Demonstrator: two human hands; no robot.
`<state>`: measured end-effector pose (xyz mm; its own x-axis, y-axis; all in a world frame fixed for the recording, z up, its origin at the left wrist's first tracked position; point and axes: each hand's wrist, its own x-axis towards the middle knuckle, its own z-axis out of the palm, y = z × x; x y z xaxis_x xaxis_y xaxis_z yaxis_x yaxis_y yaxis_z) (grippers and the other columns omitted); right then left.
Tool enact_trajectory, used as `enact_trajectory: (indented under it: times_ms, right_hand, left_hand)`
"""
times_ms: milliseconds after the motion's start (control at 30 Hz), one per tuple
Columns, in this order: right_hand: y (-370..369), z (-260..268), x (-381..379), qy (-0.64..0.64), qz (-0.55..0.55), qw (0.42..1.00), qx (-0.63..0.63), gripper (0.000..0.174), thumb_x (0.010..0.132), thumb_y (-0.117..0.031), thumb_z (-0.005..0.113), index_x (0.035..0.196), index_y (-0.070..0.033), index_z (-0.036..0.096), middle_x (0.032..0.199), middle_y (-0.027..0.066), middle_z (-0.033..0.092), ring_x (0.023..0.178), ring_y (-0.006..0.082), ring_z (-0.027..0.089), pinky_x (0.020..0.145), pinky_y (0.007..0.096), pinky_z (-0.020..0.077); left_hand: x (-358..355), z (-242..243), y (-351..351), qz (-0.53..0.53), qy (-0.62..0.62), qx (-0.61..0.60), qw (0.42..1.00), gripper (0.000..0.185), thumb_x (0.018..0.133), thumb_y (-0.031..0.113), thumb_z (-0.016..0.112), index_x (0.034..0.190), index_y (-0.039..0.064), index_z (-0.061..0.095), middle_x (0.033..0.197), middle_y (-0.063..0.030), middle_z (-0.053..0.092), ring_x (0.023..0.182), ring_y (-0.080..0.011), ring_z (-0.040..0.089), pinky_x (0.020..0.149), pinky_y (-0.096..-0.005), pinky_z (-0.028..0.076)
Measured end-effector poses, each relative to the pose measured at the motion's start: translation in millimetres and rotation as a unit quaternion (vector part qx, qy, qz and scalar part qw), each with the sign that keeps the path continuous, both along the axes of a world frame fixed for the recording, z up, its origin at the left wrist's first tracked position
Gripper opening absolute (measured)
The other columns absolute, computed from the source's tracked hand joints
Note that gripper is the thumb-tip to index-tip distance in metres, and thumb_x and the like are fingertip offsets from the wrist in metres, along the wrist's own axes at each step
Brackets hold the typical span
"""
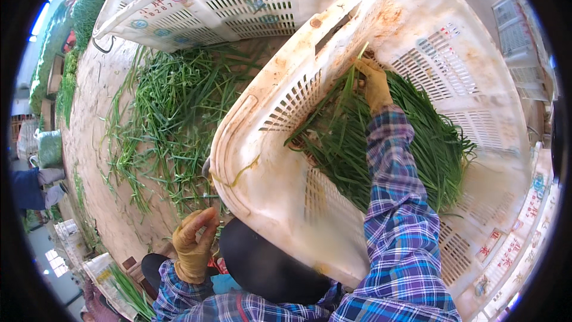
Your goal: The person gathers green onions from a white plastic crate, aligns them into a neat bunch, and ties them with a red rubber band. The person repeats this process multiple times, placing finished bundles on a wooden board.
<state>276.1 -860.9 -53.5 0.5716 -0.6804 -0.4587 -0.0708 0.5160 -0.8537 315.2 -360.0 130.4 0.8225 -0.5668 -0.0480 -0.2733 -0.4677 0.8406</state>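
My right hand [375, 84], in a yellow work glove, reaches deep into a tilted white plastic crate [286, 174]. Its fingers are closed on a few chive stalks [351, 78], with a pale end sticking up past them. Beneath my forearm, a thick layer of long green chives [424, 143] lies in the crate. Outside the crate, near its lower left rim, my left hand [194, 241] is raised with curled fingers, thumb apart and nothing seen in it. Bare fingertips show through that glove. My dark-clothed knee [268, 259] is against the crate's near side.
Loose chives [174, 112] are heaped on a dirt-covered work surface [89, 143] to the left. Behind them stands another slotted white crate [223, 9] bearing writing. More greens [91, 11] are piled at the far left. Another person's legs [33, 188] show at the left edge.
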Motion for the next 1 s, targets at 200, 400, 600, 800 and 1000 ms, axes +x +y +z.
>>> enact_trajectory:
  times_ms: [200,400,600,800,1000]
  right_hand:
    - [36,163,-40,-0.227,0.099,0.966,-0.075,0.017,0.097,-0.017,0.064,0.109,-0.005,0.067,0.097,0.0057,0.072,0.078,0.0086,0.064,0.055,0.0198,0.0446]
    - [133,315,-42,-0.376,0.25,0.874,-0.177,0.023,0.09,-0.016,0.073,0.107,-0.002,0.067,0.109,0.0168,0.071,0.089,0.0212,0.071,0.071,0.0314,0.0594]
    - [275,402,-32,-0.429,0.271,0.835,-0.21,0.018,0.091,-0.01,0.072,0.107,-0.004,0.067,0.113,0.0154,0.071,0.098,0.0194,0.069,0.084,0.031,0.0571]
    - [381,424,-33,-0.452,0.304,0.815,-0.196,0.02,0.089,0.005,0.069,0.107,-0.003,0.068,0.113,0.0114,0.072,0.101,0.0151,0.066,0.089,0.029,0.0539]
    - [412,418,-15,-0.342,0.366,0.839,-0.211,0.024,0.093,-0.015,0.07,0.114,-0.003,0.068,0.105,0.0042,0.072,0.096,0.0107,0.063,0.091,0.0252,0.0494]
  left_hand:
    - [2,37,-15,0.062,-0.002,-0.135,0.989,0.032,0.084,-0.009,0.07,0.115,-0.001,0.068,0.105,-0.0118,0.071,0.092,-0.018,0.067,0.083,-0.0292,0.054]
    - [4,121,-57,-0.054,-0.171,-0.283,0.942,0.042,0.089,0.01,0.071,0.127,-0.005,0.062,0.115,-0.0155,0.068,0.103,-0.0221,0.065,0.095,-0.0361,0.05]
    - [-18,207,-44,-0.088,-0.25,-0.326,0.907,0.061,0.077,0.012,0.084,0.131,-0.001,0.06,0.123,-0.014,0.066,0.109,-0.0198,0.063,0.097,-0.0334,0.048]
    - [-41,216,30,0.027,-0.146,-0.438,0.886,0.045,0.082,-0.006,0.076,0.124,0.002,0.065,0.113,-0.0048,0.07,0.098,-0.01,0.064,0.088,-0.0267,0.053]
    - [-43,206,111,0.084,0.03,-0.366,0.926,0.018,0.087,0.002,0.072,0.105,0.002,0.073,0.104,-0.0118,0.074,0.09,-0.0163,0.069,0.081,-0.0301,0.057]
